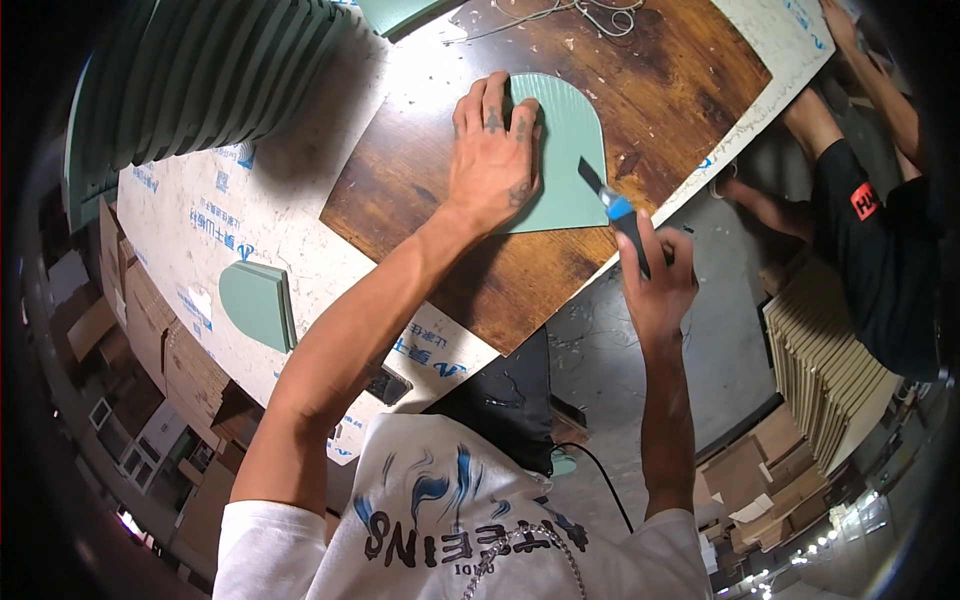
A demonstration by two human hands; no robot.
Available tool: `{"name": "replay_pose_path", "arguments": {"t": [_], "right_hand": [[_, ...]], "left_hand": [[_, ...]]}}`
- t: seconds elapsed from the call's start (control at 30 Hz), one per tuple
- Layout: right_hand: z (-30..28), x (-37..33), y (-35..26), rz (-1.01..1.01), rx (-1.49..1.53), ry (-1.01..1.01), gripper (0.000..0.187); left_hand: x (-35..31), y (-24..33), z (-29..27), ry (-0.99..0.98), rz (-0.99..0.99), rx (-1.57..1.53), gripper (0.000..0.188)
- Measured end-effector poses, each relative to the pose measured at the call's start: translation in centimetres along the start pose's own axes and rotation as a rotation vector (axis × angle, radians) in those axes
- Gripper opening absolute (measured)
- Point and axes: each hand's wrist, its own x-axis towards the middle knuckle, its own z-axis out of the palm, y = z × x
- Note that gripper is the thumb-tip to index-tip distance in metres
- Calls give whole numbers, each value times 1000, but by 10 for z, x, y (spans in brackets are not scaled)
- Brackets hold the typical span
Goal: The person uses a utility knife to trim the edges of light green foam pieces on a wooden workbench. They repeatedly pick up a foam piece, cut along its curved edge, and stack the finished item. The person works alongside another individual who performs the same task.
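Rests the left hand point(496, 155) with fingers loosely spread over the left side of a pale-green, ribbed, round-topped panel point(568, 140), near the lower-right edge of a brown wood-patterned board point(675, 90), and clenches the right hand point(660, 270) round a black-and-blue knife point(618, 208) with the blade point(588, 174) over the panel's right side.

left hand point(495, 160) on green panel point(568, 165), right hand point(660, 275) gripping knife point(619, 208)
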Motion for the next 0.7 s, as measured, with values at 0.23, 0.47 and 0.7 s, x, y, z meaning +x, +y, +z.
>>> {"name": "replay_pose_path", "arguments": {"t": [0.23, 0.47, 0.7], "right_hand": [[5, 55, -9, 82, 29, -23, 36], [-18, -58, -32, 271, 91, -63, 41], [-20, -48, -23, 245, 35, -22, 41]], "left_hand": [[2, -5, -2, 29, 64, -92, 39], [-33, 44, -16, -58, -334, -19, 59], [-52, 56, 4, 78, -294, 52, 54]]}}
